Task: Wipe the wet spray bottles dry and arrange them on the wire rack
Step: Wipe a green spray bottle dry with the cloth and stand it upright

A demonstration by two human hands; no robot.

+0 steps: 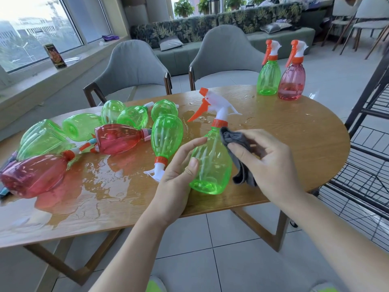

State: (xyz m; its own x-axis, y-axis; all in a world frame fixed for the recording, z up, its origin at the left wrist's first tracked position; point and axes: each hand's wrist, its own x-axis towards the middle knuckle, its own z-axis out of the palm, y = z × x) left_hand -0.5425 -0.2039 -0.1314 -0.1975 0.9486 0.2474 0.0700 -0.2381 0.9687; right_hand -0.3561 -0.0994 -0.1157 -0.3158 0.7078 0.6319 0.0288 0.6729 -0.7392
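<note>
Here the left hand [179, 175] wraps its grip around the ribbed lower body of a translucent green spray bottle [210, 163], thumb on the near face and fingers curled behind, holding it upright above the near edge of the bench [294, 131]. The right hand [271, 163] pinches a soft, folded grey cloth [235, 144] against the bottle's shoulder, just below the orange collar and white trigger head. The bench is rounded, wood-grained and glossy with pooled water. To the left lies a heap of green and red bottles [117, 138] on their sides. Two more stand upright at the far right edge, one green [268, 77], one pink [292, 83]. The black wire rack [370, 157] stands beside the bench on the right.
</note>
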